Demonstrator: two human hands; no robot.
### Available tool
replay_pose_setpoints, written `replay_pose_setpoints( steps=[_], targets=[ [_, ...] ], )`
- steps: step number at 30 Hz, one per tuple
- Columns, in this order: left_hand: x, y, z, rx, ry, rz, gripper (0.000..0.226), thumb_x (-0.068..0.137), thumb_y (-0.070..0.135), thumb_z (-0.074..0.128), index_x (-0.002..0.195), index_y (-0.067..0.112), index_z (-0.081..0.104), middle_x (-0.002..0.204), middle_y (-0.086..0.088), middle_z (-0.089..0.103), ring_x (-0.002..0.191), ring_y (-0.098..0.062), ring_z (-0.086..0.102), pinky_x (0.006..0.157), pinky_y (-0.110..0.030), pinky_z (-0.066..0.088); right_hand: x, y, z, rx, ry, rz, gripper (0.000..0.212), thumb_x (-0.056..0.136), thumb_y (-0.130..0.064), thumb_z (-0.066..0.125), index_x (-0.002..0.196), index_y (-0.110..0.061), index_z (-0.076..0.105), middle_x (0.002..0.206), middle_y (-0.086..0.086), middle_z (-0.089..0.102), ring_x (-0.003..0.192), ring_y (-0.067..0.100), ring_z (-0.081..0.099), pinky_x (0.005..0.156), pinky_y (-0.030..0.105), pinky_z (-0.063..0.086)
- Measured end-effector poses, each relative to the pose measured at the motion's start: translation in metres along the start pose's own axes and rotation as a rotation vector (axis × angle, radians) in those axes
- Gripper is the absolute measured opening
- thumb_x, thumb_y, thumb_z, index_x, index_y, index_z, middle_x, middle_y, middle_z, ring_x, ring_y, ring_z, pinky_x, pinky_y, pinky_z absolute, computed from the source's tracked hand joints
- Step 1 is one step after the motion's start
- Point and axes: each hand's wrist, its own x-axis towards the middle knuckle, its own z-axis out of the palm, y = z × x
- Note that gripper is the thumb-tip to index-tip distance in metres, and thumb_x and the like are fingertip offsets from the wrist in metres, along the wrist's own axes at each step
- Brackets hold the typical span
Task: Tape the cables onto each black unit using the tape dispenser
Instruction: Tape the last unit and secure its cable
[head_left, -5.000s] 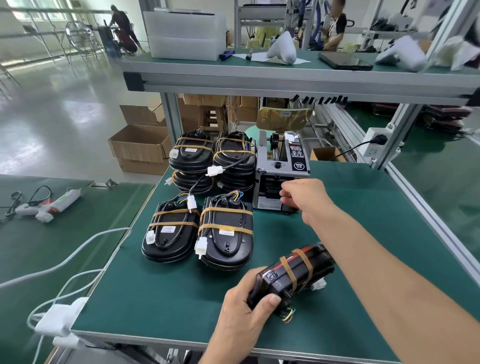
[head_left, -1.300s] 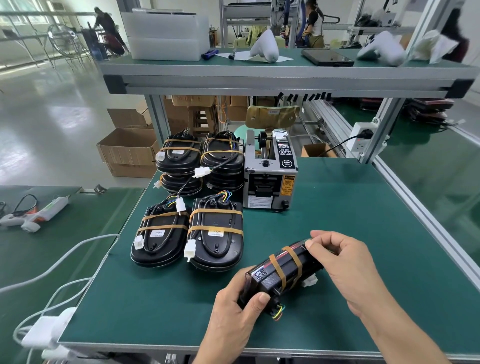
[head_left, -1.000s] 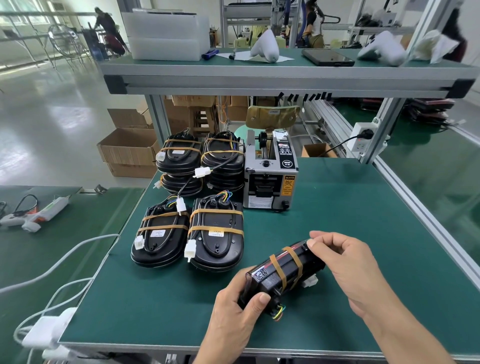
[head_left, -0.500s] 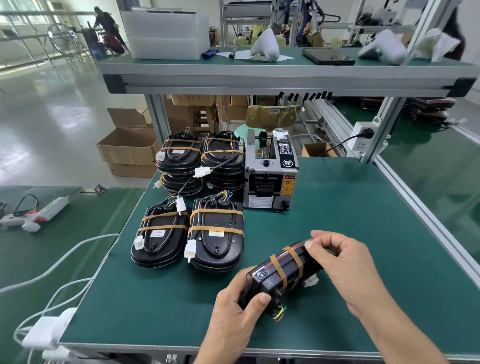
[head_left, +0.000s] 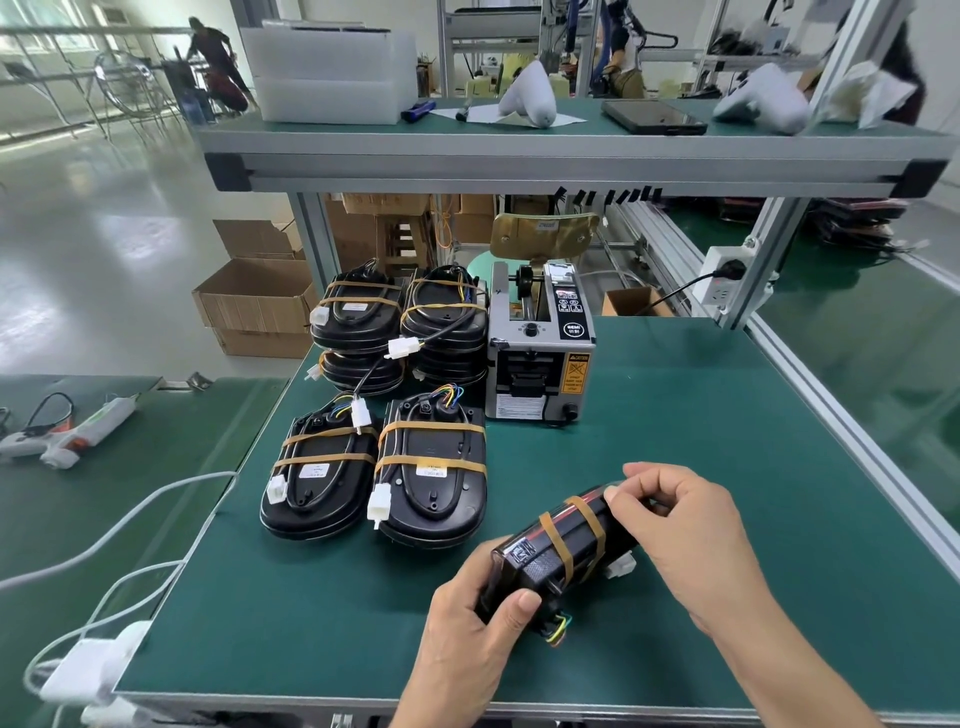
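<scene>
In the head view, the one camera here, the black unit (head_left: 563, 545) in work sits low in the frame, right of centre, tilted on its edge above the green bench mat (head_left: 701, 415). The left hand (head_left: 467, 639) grips its near end, thumb curled over the top face and fingers wrapped underneath. The right hand (head_left: 685, 525) is at the far end, thumb and forefinger pinched together at the upper edge, seemingly pressing down the end of a tape strip. Two tan tape bands (head_left: 571, 540) already cross the body, and coloured wires (head_left: 558, 626) stick out beside the left thumb.

The tape dispenser (head_left: 540, 364) stands at mid-frame, well apart from both hands. To its left lie two taped units (head_left: 379, 478) side by side, and behind them two stacks of taped units (head_left: 400, 322) toward upper centre.

Risks, as a judgement: the unit is balanced on an edge, so a slackened left grip could let it roll and pull the fresh strip askew. If the tape end is not rubbed flat, it may lift and free the cable. The loose wires at the near end could get pinched under the palm, or be missed by the tape altogether. A white connector (head_left: 621, 564) hanging beneath the unit could snag on the mat when it is set down.
</scene>
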Motion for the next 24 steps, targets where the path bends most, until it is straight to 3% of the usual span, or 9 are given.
replay_pose_setpoints(
  steps=[4,19,24],
  targets=[
    [0.0010,-0.0037,-0.0003,-0.002,-0.002,-0.007,0.055,0.089,0.076,0.069,0.134,0.045,0.066,0.121,0.004,0.079,0.115,-0.013,0.074,0.096,-0.022,0.054,0.0019,0.0044,0.0001,-0.024,0.009,0.000,0.006,0.082,-0.032,0.082,0.084,-0.035,0.078,0.109,-0.021,0.071,0.099,0.006,0.072,0.099,0.042,0.056],
    [0.0065,-0.0084,-0.0006,0.006,0.026,0.041,0.056,0.085,0.079,0.071,0.133,0.050,0.066,0.117,0.006,0.080,0.108,-0.008,0.075,0.093,-0.021,0.055,0.0022,0.0044,0.0035,-0.022,0.025,0.041,0.011,0.080,-0.027,0.082,0.080,-0.037,0.076,0.106,-0.022,0.072,0.100,0.007,0.070,0.098,0.042,0.055],
    [0.0063,-0.0056,-0.0014,0.015,0.035,0.073,0.054,0.084,0.078,0.072,0.130,0.050,0.068,0.114,0.005,0.080,0.105,-0.008,0.075,0.091,-0.021,0.055,0.0033,0.0088,0.0040,0.036,0.034,0.053,0.017,0.081,-0.029,0.084,0.085,-0.039,0.071,0.100,-0.028,0.073,0.098,0.004,0.070,0.091,0.034,0.055]
  ],
)
